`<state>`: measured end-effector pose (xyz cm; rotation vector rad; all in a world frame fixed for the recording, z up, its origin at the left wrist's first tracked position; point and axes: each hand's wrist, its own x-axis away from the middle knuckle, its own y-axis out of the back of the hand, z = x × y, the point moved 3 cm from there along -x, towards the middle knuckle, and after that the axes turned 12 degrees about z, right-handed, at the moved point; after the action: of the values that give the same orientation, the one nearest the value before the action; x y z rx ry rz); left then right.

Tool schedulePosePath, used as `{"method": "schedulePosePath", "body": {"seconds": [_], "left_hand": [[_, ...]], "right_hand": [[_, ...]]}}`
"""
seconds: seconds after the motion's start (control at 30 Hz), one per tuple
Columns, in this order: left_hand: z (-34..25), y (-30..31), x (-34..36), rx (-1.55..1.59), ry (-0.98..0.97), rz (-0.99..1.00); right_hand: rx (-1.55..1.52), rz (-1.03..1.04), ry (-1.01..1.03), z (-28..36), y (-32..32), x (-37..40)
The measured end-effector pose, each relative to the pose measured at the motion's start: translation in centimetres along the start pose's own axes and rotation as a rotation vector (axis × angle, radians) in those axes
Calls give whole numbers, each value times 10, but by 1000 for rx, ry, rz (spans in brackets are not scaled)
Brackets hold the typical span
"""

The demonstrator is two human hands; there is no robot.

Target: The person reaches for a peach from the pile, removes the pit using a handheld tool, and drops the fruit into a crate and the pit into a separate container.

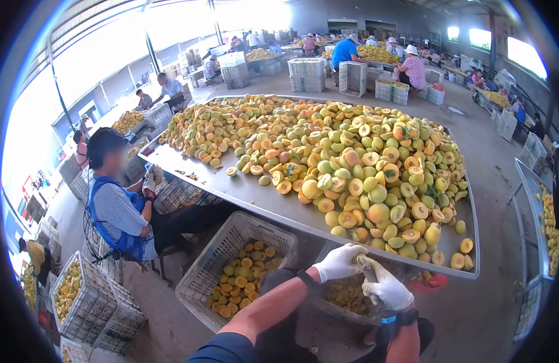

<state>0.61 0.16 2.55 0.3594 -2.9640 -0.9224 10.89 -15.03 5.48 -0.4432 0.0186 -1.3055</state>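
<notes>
My left hand [340, 262], in a white glove, is closed around a small yellow-green peach [359, 259]. My gloved right hand [388, 290] grips a small metal tool [369, 272], its end against the fruit; its exact kind is hard to make out. Both hands are just off the near edge of a metal table [231, 187], above a crate [346, 311] with brownish-yellow pieces in it. A large heap of peaches [376, 169], many halved with their brown centres showing, covers much of the table.
Left of my arms stands a grey plastic crate [191, 287] with peach halves inside. A co-worker in a blue vest [119, 212] sits by the table's left end. Stacked crates [98, 302] stand at lower left. Another metal table [530, 187] is at the right. Several people work farther back.
</notes>
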Motion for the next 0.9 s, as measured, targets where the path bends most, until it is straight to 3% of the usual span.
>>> {"method": "schedulePosePath", "body": {"seconds": [0.07,0.1,0.13,0.2,0.27,0.37,0.4,0.47,0.53,0.6,0.67,0.77,0.87,0.9], "left_hand": [[-7,-1,3,-216,223,33],[-4,-4,4,-293,205,-25],[-3,-5,4,-294,205,-21],[-5,1,5,-221,192,-76],[-5,22,19,108,140,-249],[-20,61,52,261,182,-419],[-27,77,67,103,114,-482],[-36,105,96,-14,235,-504],[-42,129,122,-485,377,-510],[-25,145,144,-806,717,-218],[-22,149,151,-1025,805,-81],[-30,136,109,-812,596,-149],[-54,101,40,-752,223,-217],[-55,88,10,-773,287,-155]], "right_hand": [[1116,-397,126,-7,10,-1],[1206,-455,-358,-7,10,2],[1201,-457,-359,-8,12,2],[1248,-412,-548,-19,15,-2],[1272,-352,-511,-18,9,-7],[1272,-318,-499,-18,4,-6],[1269,-295,-507,-16,1,-6],[1246,-249,-533,-18,2,-12],[1243,-217,-517,-22,0,-17],[1242,-172,-531,-16,-6,-17],[1246,-130,-552,-13,-9,-17],[1237,-164,-523,-16,-7,-15],[1253,-222,-390,-22,-4,-14],[1263,-222,-372,-24,-4,-14]]}}
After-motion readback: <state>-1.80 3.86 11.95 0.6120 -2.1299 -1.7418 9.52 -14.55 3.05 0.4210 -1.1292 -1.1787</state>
